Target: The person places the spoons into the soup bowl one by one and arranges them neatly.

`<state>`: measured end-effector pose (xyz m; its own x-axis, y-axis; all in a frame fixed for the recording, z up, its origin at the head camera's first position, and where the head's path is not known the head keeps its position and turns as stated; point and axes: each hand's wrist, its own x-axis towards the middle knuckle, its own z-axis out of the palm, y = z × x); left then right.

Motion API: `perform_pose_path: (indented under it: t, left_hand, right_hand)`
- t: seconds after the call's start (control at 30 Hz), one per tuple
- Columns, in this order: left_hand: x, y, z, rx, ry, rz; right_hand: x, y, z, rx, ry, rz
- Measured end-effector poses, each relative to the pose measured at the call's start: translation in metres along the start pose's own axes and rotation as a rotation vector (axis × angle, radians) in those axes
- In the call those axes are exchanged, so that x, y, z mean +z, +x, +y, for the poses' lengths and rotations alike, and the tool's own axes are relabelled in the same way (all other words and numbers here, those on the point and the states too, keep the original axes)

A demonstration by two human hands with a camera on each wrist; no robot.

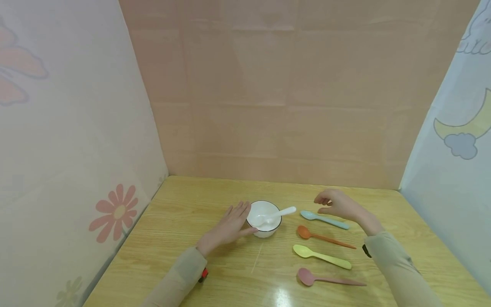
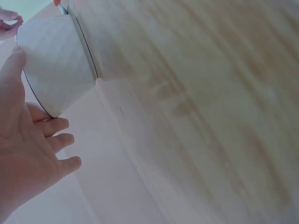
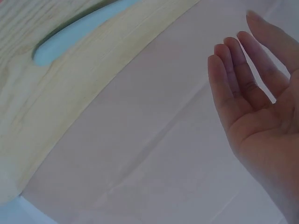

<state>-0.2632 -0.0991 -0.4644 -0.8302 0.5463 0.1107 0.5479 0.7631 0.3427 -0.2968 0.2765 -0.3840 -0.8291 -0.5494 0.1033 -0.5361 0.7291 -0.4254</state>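
Observation:
A white bowl (image 1: 264, 232) with a dark rim stands on the table, and a white spoon (image 1: 285, 211) leans in it, handle over the right side. My left hand (image 1: 230, 226) rests against the bowl's left side, fingers extended, thumb near the front rim. In the left wrist view, the thumb and forefinger of that hand (image 2: 28, 135) lie at the bowl's rim (image 2: 58, 60), other fingers spread free. My right hand (image 1: 339, 207) hovers empty above a light blue spoon (image 1: 326, 220), fingers loosely bent. The right wrist view shows its bare palm (image 3: 261, 112) and part of the blue spoon (image 3: 79, 37).
Below the blue spoon lie an orange spoon (image 1: 326, 238), a yellow spoon (image 1: 326, 257) and a pink spoon (image 1: 326, 279), roughly in a column. A brown sheet (image 1: 284, 106) stands behind the wooden table (image 1: 153, 256), with printed cloth walls at both sides.

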Motion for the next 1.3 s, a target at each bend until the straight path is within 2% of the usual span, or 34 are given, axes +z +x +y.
perform_pose_path:
  t: [0.33,0.57,1.3]
  left_hand:
    - [0.001,0.0,-0.001,0.007,0.012,0.004]
    - [0.001,-0.001,-0.001,-0.015,0.005,-0.004]
    - [0.0,-0.002,0.003,0.006,0.004,0.011]
  right_hand:
    - [0.005,-0.011,0.018,0.005,-0.008,0.013]
    - [0.009,-0.018,0.029,0.015,0.005,0.014]
    - [0.019,-0.039,0.056,0.061,-0.016,-0.003]
